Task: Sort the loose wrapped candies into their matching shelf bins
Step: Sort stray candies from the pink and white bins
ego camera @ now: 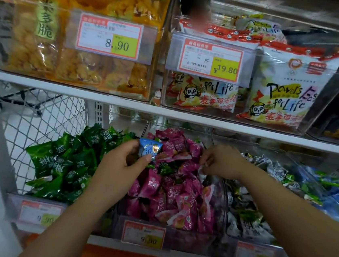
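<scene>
Blue foil marks the one stray sweet, a blue candy [149, 148] pinched between the thumb and curled fingers of the left hand [121, 163], held just above the back left corner of the middle bin [190, 237]. That clear bin is heaped with pink candies [178, 192], and a few green wrappers show among them beneath the left hand. The left bin [13, 203] beside it is piled with green candies [65, 165], while the right bin [286, 255] holds dark and silvery candies [249, 219]. A further heap of blue and green sweets [334, 195] is cut off at the frame's right edge. The price tag [143, 236] on the middle bin reads 9.90; those on its neighbours are blurred, and the left forearm covers part of the left bin's front. The right hand [221, 161] hangs over the middle bin's right wall, its fingers bent down and touching the pink heap; whether they pinch a wrapper cannot be told. Above, on the white shelf board [125, 100], clear boxes hold yellow snack bags [87, 64] and white-and-red packets [278, 92].
</scene>
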